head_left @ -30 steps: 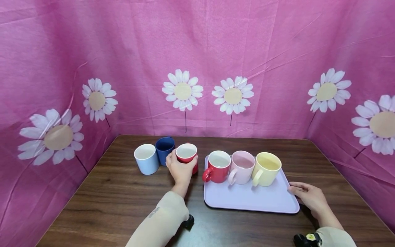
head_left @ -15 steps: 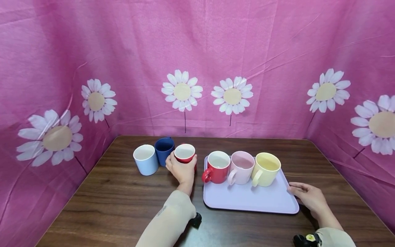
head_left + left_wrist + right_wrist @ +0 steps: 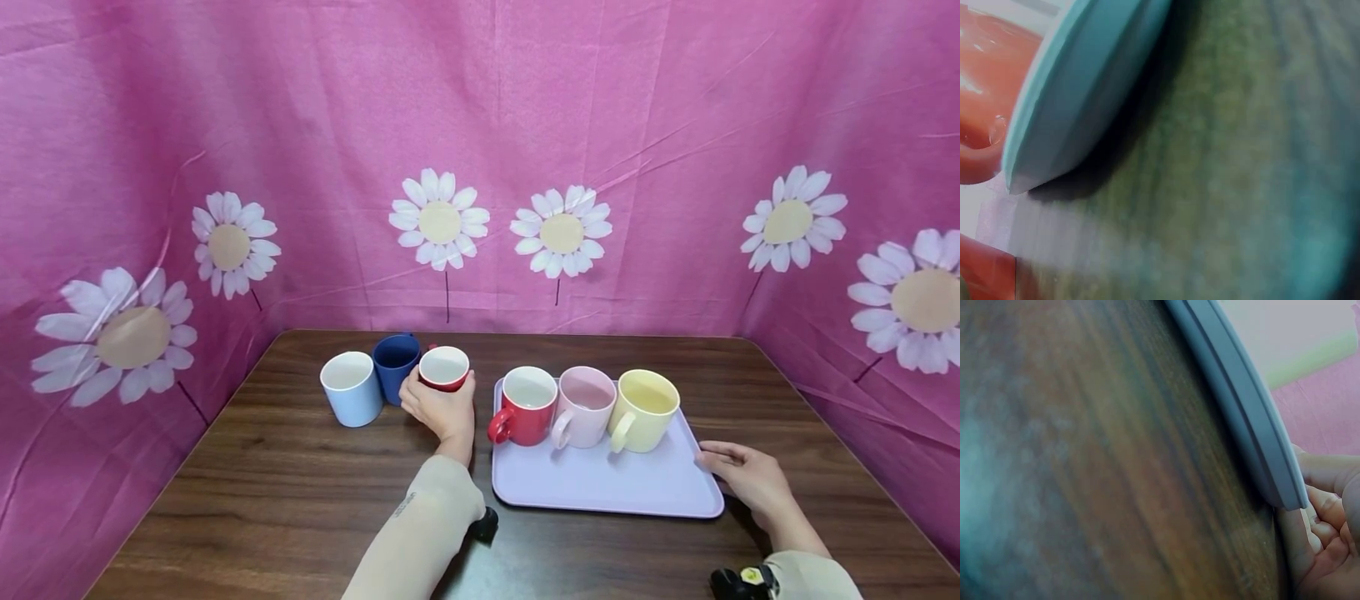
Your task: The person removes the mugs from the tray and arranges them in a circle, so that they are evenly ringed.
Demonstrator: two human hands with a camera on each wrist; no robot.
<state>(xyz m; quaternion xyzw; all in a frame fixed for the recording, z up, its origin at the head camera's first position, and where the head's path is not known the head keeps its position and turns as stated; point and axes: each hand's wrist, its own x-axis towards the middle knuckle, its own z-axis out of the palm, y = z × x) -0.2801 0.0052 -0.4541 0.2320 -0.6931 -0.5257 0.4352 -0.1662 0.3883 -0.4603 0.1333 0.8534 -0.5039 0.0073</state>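
Note:
My left hand grips a red mug with a white inside; its handle points to the back, and the hand hides most of its body. Left of it stand a dark blue mug and a light blue mug. At the right, my right hand holds the right edge of a lilac tray. A second red mug, a pink mug and a yellow mug stand in a row on the tray, handles towards me. The left wrist view catches the tray's edge.
The dark wood table carries everything. A pink cloth with printed daisies encloses the back and both sides. The tray's front strip is bare in front of the mug row.
The left hand and forearm have swung slightly, turning the gripped red mug so a bit of its handle shows behind it. The tray and the right hand stay in place.

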